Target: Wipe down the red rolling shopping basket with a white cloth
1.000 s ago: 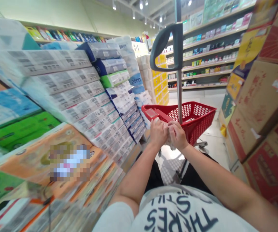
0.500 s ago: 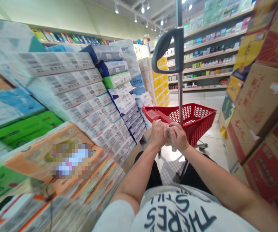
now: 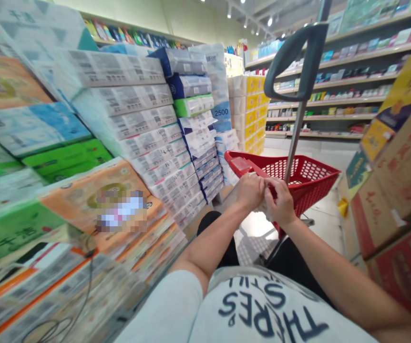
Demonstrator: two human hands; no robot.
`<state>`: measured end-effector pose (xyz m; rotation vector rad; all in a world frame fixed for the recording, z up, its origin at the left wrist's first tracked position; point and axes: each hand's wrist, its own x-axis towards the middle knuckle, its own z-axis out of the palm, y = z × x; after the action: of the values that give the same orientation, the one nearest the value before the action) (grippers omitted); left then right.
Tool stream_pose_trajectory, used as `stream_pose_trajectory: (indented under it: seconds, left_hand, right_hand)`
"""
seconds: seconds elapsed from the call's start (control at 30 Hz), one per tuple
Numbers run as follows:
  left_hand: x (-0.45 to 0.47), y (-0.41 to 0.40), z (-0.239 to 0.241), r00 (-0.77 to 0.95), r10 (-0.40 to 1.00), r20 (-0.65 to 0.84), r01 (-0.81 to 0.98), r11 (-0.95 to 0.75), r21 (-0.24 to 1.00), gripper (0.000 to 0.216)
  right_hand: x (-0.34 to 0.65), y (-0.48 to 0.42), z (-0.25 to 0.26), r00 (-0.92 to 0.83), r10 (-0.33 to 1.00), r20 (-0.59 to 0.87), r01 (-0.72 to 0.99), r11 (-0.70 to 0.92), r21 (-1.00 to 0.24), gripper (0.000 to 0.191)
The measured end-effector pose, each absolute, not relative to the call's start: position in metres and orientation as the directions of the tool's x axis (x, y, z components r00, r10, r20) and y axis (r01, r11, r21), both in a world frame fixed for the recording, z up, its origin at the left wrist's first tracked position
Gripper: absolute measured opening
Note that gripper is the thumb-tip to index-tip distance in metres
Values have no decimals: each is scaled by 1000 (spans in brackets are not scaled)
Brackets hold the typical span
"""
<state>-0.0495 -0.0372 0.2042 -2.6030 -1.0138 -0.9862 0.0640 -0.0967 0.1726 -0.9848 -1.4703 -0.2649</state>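
My left hand (image 3: pixel 249 191) and my right hand (image 3: pixel 280 202) meet in front of my body, fingers curled and closed. Between them they grip a pale, crumpled, cloth-like thing (image 3: pixel 264 210), mostly covered by the fingers. What it is exactly I cannot make out. Just beyond the hands stands a red plastic shopping basket (image 3: pixel 307 190) with holes in its walls. From it rises a metal pole with a grey looped handle (image 3: pixel 293 64), leaning to the right. Whether the hands touch the basket's near rim is hard to see.
Stacked tissue packs (image 3: pixel 151 128) line the left side. Nearer, a lit phone (image 3: pixel 123 209) leans on an orange pack, with a cable (image 3: pixel 87 281) below it. Cardboard cartons (image 3: pixel 387 190) stand on the right. Stocked shelves (image 3: pixel 334 102) span the back.
The view has turned left, so the basket, shelves and packs appear farther right. The handle's pole looks more tilted. Both hands stay together on the pale thing.
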Motion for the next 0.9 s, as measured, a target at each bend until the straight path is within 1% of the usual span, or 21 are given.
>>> stream_pose_trajectory:
  seconds: [0.13, 0.27, 0.33, 0.43, 0.47, 0.53, 0.6, 0.63, 0.7, 0.77, 0.83, 0.9]
  left_hand:
    - [-49, -47, 208, 631, 445, 636, 596, -802, -30, 32]
    - [-44, -51, 212, 570, 509, 645, 685, -728, -31, 32]
    - [-42, -57, 209, 550, 505, 665, 703, -710, -43, 33]
    - [-41, -67, 201, 631, 395, 668, 623, -771, -132, 30]
    - [-41, -68, 200, 652, 375, 659, 599, -788, -144, 30]
    - [-40, -65, 203, 646, 420, 637, 608, -787, -98, 31]
    - [-36, -57, 211, 609, 532, 588, 664, -748, -10, 35]
    - [-35, -53, 215, 607, 577, 547, 682, -731, 14, 38]
    - [-32, -47, 221, 637, 604, 479, 689, -724, -2, 41]
    - [-32, -47, 221, 656, 563, 502, 679, -731, -68, 41]
    - [-33, -50, 217, 662, 474, 581, 652, -747, -134, 38]
    - [-34, -52, 215, 651, 428, 627, 640, -753, -151, 37]
  right_hand:
    - [65, -106, 173, 303, 377, 875, 660, 580, -478, 30]
    - [67, -111, 174, 309, 381, 872, 652, 583, -486, 31]
    - [68, -112, 174, 326, 393, 860, 637, 581, -506, 30]
    - [69, -111, 175, 412, 435, 800, 563, 568, -600, 30]
    - [70, -111, 175, 439, 455, 774, 531, 564, -633, 30]
    - [71, -110, 175, 464, 497, 733, 474, 560, -679, 31]
    - [72, -110, 173, 459, 531, 712, 443, 558, -702, 31]
    - [73, -110, 172, 453, 542, 707, 438, 556, -707, 31]
    - [73, -111, 170, 449, 551, 703, 438, 551, -711, 31]
    - [71, -111, 168, 456, 545, 704, 443, 546, -711, 31]
    - [70, -110, 167, 464, 534, 707, 451, 544, -708, 32]
    - [68, -109, 168, 460, 525, 716, 462, 546, -698, 31]
